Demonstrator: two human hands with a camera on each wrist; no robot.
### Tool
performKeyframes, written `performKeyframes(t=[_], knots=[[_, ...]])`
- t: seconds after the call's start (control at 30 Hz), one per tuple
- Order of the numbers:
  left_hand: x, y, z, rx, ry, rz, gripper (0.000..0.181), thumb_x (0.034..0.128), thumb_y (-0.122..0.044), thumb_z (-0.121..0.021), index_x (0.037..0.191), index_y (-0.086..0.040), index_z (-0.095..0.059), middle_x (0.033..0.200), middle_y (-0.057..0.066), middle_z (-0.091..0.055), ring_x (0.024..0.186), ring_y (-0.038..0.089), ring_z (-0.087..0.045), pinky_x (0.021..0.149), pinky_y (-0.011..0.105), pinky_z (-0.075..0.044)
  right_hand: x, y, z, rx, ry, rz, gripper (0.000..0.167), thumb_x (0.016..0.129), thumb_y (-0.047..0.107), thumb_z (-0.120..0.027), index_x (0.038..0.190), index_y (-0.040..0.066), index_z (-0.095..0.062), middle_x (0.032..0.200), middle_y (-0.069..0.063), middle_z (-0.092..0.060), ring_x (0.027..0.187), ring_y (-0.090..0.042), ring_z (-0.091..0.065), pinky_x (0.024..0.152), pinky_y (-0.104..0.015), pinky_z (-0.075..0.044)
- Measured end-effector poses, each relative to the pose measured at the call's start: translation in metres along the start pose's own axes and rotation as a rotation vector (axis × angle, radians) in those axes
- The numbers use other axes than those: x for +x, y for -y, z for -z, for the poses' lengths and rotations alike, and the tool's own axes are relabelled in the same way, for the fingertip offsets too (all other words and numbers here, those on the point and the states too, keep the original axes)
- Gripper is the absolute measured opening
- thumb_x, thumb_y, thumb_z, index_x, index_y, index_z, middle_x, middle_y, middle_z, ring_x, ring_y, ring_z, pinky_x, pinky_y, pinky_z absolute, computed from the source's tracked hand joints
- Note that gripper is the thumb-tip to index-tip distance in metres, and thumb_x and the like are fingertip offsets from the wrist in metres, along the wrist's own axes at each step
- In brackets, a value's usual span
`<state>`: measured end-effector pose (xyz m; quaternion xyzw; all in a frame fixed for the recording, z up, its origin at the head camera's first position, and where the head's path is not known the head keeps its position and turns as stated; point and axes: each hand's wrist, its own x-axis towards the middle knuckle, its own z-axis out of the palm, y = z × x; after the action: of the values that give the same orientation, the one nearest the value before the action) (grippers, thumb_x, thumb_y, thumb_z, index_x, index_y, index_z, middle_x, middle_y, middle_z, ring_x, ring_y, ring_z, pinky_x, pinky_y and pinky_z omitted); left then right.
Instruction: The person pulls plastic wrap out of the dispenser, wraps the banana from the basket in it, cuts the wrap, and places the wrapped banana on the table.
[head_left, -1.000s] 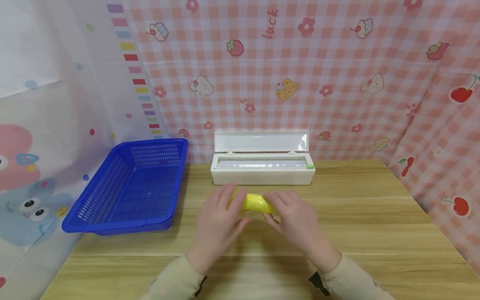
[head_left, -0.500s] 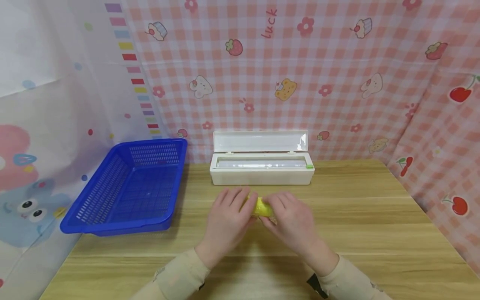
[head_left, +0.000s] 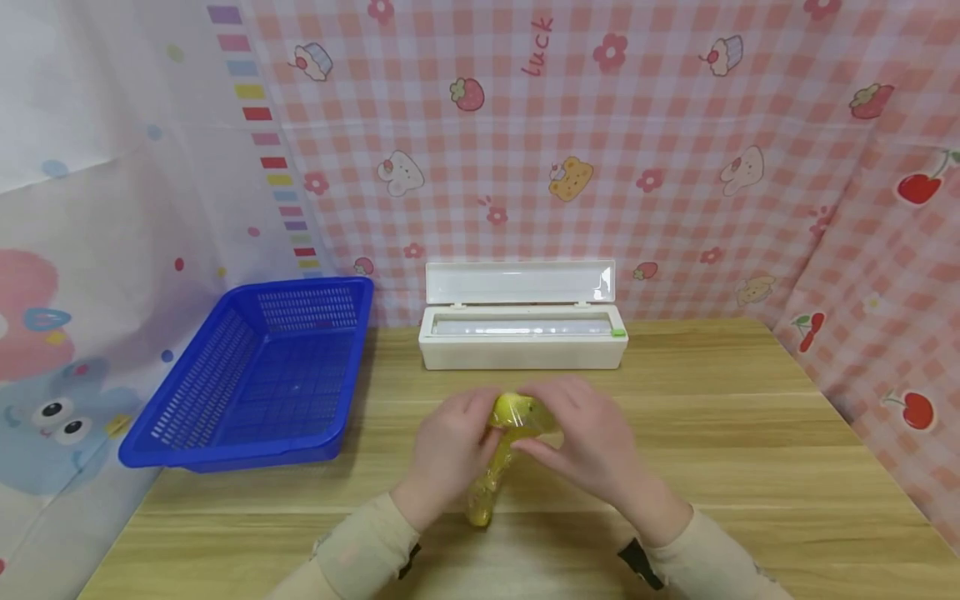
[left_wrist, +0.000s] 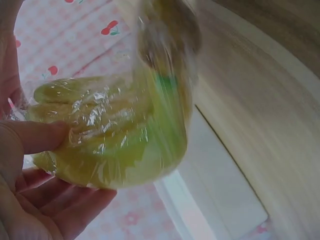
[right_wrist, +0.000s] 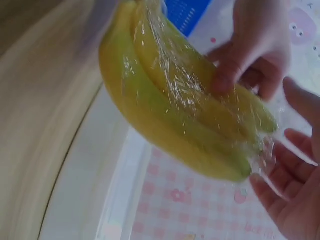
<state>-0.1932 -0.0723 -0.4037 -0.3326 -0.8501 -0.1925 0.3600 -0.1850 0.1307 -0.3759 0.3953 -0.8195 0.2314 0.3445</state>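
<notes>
A bunch of bananas (head_left: pixel 514 411) wrapped in clear cling film is held up above the table. In the head view the stem end hangs toward the person. My left hand (head_left: pixel 450 442) grips the bunch, its thumb (left_wrist: pixel 42 137) pressed on the wrapped bananas (left_wrist: pixel 115 150) and its fingers beneath. My right hand (head_left: pixel 592 442) is at the tip end of the bunch. In the right wrist view its fingers (right_wrist: pixel 270 197) touch or nearly touch the loose film at the banana tips, with the thumb spread apart from them.
A white cling film dispenser (head_left: pixel 522 353) stands behind the hands, its clear lid (head_left: pixel 520 283) raised and a film roll inside. The blue basket (head_left: pixel 341 417) sits to the left on the wooden table (head_left: pixel 712 467). Patterned cloth (head_left: pixel 660 117) hangs around the table.
The wrapped bananas have turned from lying crosswise between both hands to having their stem end toward the person. The left hand moved slightly right; the right hand has loosened and spread its thumb.
</notes>
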Motion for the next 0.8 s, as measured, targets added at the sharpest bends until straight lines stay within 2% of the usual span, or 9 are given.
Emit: performKeyframes(t=[0.2,0.33,0.43,0.53,0.67,0.8], knots=[[0.001,0.003,0.002,-0.086,0.084,0.140,0.041,0.0765,-0.012,-0.085,0.110,-0.002,-0.063,0.096,0.010,-0.071,0.081,0.022,-0.068,0.074,0.033,-0.058,0.005,-0.009,0.008,0.081,-0.038,0.102,0.068,0.067,0.034,-0.089,0.121,0.002,-0.063,0.117,-0.008,-0.066,0.107,-0.025,-0.061,0.093,-0.035,-0.050],[0.003,0.002,0.004,-0.152,0.125,0.216,0.040,0.0759,-0.010,-0.085,0.109,-0.004,-0.064,0.097,0.007,-0.070,0.083,0.019,-0.067,0.076,0.031,-0.058,0.005,-0.014,0.005,0.076,-0.049,0.155,0.061,0.068,0.028,-0.088,0.119,0.003,-0.065,0.115,-0.007,-0.066,0.105,-0.024,-0.061,0.094,-0.035,-0.049],[0.004,0.001,0.005,-0.214,0.151,0.260,0.038,0.0762,-0.008,-0.084,0.108,-0.006,-0.064,0.095,0.004,-0.069,0.083,0.016,-0.066,0.074,0.029,-0.057,0.005,-0.017,0.002,0.074,-0.064,0.179,0.052,0.070,0.023,-0.087,0.115,0.004,-0.067,0.111,-0.006,-0.067,0.101,-0.024,-0.062,0.090,-0.035,-0.051],[0.005,-0.001,0.005,-0.249,0.166,0.277,0.036,0.0765,-0.008,-0.084,0.106,-0.008,-0.063,0.093,0.001,-0.067,0.081,0.014,-0.063,0.071,0.027,-0.056,0.005,-0.019,0.000,0.080,-0.090,0.199,0.041,0.075,0.023,-0.083,0.109,0.006,-0.069,0.106,-0.005,-0.067,0.095,-0.022,-0.062,0.084,-0.034,-0.052],[0.005,-0.003,0.005,-0.254,0.176,0.282,0.034,0.0769,-0.008,-0.084,0.103,-0.009,-0.063,0.092,0.000,-0.066,0.079,0.013,-0.062,0.070,0.026,-0.055,0.006,-0.020,-0.003,0.101,-0.139,0.240,0.023,0.088,0.028,-0.074,0.098,0.008,-0.071,0.096,-0.002,-0.066,0.087,-0.021,-0.061,0.078,-0.033,-0.051],[0.005,-0.005,0.004,-0.251,0.183,0.290,0.033,0.0770,-0.008,-0.084,0.103,-0.010,-0.063,0.093,0.000,-0.067,0.081,0.013,-0.063,0.071,0.027,-0.056,0.008,-0.021,-0.004,0.111,-0.191,0.276,0.022,0.098,0.029,-0.064,0.088,0.009,-0.070,0.090,-0.001,-0.064,0.081,-0.020,-0.059,0.073,-0.032,-0.049]])
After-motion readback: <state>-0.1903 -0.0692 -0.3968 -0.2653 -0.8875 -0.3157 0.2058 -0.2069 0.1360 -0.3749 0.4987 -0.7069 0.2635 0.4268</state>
